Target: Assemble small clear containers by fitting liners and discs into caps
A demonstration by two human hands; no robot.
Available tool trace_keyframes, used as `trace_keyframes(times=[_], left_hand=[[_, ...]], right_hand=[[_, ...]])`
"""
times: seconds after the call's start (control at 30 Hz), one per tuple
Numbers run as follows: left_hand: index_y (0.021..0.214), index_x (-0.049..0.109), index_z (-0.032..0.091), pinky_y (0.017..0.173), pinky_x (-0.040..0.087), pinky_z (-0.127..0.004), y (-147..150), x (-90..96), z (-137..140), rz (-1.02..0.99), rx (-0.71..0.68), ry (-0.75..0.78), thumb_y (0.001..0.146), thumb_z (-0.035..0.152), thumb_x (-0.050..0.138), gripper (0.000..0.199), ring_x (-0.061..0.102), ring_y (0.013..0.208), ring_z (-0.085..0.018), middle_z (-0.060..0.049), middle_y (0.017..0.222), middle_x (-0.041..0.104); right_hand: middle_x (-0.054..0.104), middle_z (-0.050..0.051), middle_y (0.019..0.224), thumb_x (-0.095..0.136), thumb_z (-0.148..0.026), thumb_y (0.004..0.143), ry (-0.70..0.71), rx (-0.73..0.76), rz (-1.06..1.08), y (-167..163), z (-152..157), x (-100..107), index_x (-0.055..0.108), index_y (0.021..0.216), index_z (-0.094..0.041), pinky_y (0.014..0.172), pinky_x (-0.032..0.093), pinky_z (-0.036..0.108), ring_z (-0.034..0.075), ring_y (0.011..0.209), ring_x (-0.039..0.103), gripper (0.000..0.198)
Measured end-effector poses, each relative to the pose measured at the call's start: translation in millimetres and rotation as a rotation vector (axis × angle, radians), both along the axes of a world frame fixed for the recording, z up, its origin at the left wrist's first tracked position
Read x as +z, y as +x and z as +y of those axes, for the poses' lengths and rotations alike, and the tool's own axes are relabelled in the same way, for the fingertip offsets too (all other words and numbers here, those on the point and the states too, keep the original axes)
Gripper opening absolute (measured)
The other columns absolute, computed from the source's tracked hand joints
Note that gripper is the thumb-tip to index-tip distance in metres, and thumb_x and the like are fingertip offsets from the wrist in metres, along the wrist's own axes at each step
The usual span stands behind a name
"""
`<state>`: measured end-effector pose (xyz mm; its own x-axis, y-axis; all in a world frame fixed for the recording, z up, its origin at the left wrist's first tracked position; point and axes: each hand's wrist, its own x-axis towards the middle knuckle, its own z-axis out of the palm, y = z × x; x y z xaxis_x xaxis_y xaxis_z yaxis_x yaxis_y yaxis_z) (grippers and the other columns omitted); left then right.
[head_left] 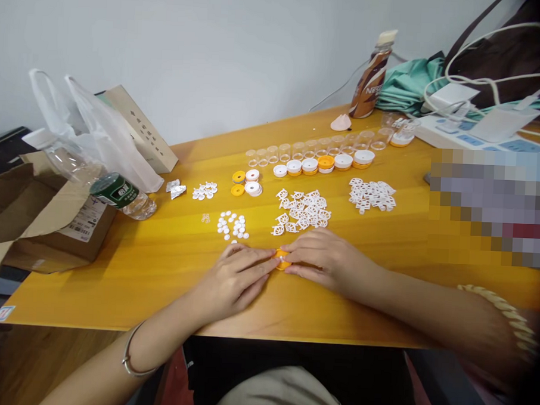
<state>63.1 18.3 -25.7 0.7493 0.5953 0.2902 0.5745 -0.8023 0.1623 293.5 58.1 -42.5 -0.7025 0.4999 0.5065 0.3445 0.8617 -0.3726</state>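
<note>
Between my hands, close to the front of the table, lies a small round orange cap [278,264] with a little white piece at its middle. The fingertips of my left hand [238,280] press on its left side and centre. My right hand [328,259] grips it from the right, thumb low and fingers on top. Just beyond my left hand are small white round pieces [237,226]. A pile of white wheel-like plastic parts [305,211] sits past my right fingers. My fingers hide part of the cap.
Orange and white caps [325,162] stand in a row before clear cups [310,149]. More white parts [372,195] lie right. A water bottle [118,193] leans by a cardboard box [50,217] at left. A coffee bottle [371,78] and power strip [456,136] stand back right.
</note>
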Motion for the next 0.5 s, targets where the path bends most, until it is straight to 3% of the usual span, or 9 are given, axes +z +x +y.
trace_keyframes(times=[0.3, 0.5], left_hand=[[0.125, 0.047, 0.017, 0.097, 0.035, -0.037, 0.5, 2.8, -2.2, 0.07, -0.008, 0.031, 0.088, 0.015, 0.045, 0.037, 0.051, 0.112, -0.018, -0.011, 0.122, 0.056], [0.123, 0.048, 0.019, 0.096, 0.038, -0.04, 1.6, 7.6, 0.4, 0.002, 0.019, -0.038, 0.087, 0.016, 0.046, 0.037, 0.05, 0.113, -0.019, -0.01, 0.122, 0.056]], right_hand=[[0.069, 0.006, 0.091, 0.054, -0.024, 0.086, 0.059, -0.016, -0.06, -1.2, -2.1, -0.5, 0.068, 0.085, -0.018, 0.076, 0.043, 0.034, 0.018, 0.082, 0.061, 0.016], [0.068, 0.006, 0.09, 0.053, -0.025, 0.086, 0.045, -0.025, -0.097, -2.5, -2.8, 3.4, 0.066, 0.083, -0.017, 0.076, 0.043, 0.034, 0.019, 0.083, 0.06, 0.015]])
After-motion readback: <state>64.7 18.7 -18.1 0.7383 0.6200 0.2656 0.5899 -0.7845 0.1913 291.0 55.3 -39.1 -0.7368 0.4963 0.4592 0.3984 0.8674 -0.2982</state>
